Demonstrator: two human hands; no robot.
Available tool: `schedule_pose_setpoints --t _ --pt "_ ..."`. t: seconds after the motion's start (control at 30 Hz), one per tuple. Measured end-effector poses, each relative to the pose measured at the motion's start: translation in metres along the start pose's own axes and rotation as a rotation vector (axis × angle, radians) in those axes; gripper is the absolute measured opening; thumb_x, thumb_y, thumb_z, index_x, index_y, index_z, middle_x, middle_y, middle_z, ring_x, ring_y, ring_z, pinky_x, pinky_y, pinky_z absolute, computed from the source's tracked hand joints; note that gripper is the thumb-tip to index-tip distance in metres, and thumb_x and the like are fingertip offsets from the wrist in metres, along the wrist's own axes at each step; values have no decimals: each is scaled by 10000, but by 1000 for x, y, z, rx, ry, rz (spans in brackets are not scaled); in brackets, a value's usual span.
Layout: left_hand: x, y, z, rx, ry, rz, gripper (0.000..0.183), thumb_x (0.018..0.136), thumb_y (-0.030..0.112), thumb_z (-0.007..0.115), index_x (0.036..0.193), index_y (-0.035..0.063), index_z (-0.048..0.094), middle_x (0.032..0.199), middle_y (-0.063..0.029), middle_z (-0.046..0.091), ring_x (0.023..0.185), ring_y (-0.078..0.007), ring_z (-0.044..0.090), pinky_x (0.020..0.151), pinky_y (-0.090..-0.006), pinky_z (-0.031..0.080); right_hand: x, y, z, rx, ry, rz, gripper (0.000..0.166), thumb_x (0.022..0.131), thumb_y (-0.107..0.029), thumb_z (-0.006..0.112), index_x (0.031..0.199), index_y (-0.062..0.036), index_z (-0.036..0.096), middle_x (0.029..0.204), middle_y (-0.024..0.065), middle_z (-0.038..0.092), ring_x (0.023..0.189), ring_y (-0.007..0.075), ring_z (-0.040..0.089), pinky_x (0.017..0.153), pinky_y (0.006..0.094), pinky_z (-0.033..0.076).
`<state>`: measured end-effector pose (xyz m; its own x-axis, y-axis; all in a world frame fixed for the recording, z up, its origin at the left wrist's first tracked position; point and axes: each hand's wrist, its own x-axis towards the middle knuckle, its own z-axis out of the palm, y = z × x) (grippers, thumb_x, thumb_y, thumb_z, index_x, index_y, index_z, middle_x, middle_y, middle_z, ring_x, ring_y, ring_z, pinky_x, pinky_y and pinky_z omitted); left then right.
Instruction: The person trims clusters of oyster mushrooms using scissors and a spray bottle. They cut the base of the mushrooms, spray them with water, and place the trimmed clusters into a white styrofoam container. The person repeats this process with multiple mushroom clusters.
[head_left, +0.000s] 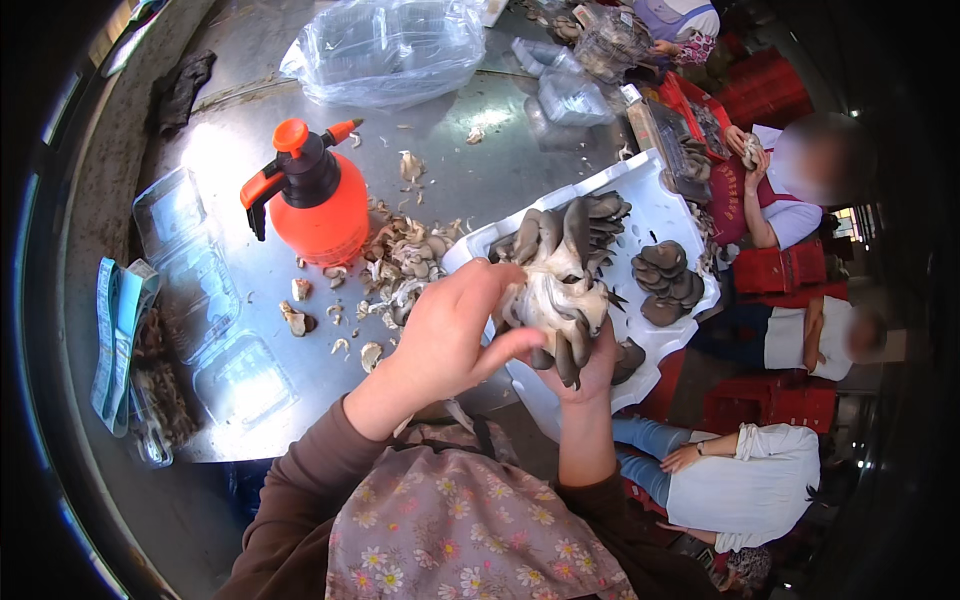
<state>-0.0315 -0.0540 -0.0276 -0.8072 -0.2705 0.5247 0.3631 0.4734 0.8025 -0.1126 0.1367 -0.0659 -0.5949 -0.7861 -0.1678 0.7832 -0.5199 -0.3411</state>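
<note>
A cluster of oyster mushrooms (559, 300), its pale stem base facing up, rests in my right hand (589, 367), which supports it from below over the near edge of a white foam box (645, 195). My left hand (465, 322) lies against the cluster's left side, thumb and fingers spread apart at the stem base; whether it grips a piece is unclear. More grey-capped mushrooms (667, 281) lie in the box, partly hidden behind the held cluster. Left of the box, mushroom trimmings (409, 255) are heaped on the metal table (435, 150).
An orange pressure sprayer (319, 202) stands left of the trimmings. Open clear plastic clamshells (202, 277) and blue printed strips (120, 337) lie at the left. Bagged containers (390, 45) sit at the far side. Co-workers (750, 180) and red crates (780, 266) are at the right.
</note>
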Motion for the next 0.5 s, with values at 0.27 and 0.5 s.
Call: schedule_pose_setpoints --t 0.27,0.5 --pt "-2 -14 1 70 40 11 181 793 144 697 917 38 617 663 -84 550 571 -286 567 507 -373 441 -2 17 3 41 113 76 559 971 -444 371 1368 -50 375 1312 186 494 1074 364 587 824 611 508" --pt "0 -3 -11 117 189 -221 82 830 79 642 880 30 600 775 -112 551 578 -258 556 556 -350 451 -9 12 3 -14 59 88 533 976 -404 399 1354 -28 414 1316 159 514 1134 316 563 884 477 511"
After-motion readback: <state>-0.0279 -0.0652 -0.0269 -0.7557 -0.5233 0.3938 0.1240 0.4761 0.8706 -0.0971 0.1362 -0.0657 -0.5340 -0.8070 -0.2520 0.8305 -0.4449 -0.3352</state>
